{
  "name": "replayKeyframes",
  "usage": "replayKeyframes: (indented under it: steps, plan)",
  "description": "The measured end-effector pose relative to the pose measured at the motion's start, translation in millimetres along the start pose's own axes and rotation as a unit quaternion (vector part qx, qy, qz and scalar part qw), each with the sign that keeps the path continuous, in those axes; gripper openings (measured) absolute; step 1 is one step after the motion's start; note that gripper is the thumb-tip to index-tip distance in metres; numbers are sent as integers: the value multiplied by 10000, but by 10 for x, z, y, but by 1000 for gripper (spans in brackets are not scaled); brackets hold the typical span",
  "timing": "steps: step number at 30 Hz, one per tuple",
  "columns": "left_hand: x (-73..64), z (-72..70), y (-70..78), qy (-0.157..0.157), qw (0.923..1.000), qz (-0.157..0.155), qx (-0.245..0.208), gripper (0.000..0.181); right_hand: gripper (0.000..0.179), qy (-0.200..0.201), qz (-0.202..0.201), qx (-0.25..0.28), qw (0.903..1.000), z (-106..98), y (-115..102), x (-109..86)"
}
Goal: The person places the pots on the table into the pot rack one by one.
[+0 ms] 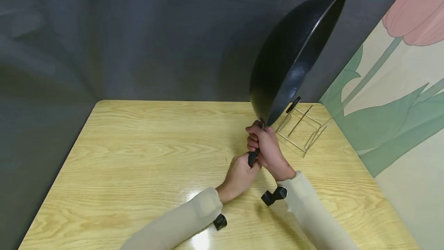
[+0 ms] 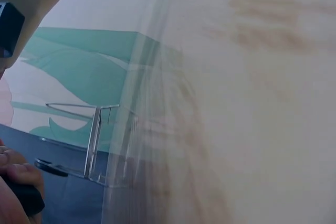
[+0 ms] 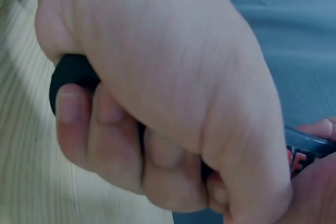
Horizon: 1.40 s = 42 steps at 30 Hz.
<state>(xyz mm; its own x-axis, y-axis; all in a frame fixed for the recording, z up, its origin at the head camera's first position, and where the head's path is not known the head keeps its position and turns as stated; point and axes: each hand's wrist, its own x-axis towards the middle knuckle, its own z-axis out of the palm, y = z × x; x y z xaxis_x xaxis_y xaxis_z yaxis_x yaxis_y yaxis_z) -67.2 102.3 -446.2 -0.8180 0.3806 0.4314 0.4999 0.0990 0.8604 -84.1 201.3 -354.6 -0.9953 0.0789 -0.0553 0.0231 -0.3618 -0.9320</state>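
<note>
In the head view, your right hand (image 1: 268, 144) grips the black handle (image 1: 253, 157) just beside the bowl of the wok (image 1: 282, 57), and your left hand (image 1: 240, 173) is closed around the same handle lower down. The wok is raised over the worktop (image 1: 149, 157), tilted, with its open side turned to the right. On the worktop, at the right of your hands, there is a wire rack (image 1: 300, 121). Dark cloth (image 1: 166, 41) hangs behind.

In the left wrist view, you see curled fingers and the black handle's end at the lower left edge, near the rack; the right part is blurred.

In the right wrist view, one hand fills the middle, its fingers wrapped around the handle; orange letters show at the right, beside a part of the other hand.
</note>
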Motion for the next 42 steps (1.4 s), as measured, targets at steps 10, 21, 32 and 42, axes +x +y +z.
replayKeyframes:
  steps: [10,21,32,42]
  plan:
    - [-18,260,153,-266,9996,70,-114,31,41,-158,-121,113,9997,-269,-151,-175]
    - [-7,407,241,-358,9981,240,451,24,39,-469,-239,201,9984,-453,-248,-262]
    - [31,648,303,-438,9931,634,884,22,34,-1308,-482,544,9887,-742,-329,-349]
    - [74,769,347,-648,9881,667,1222,25,33,-2167,-416,1463,9643,-962,-367,-326]
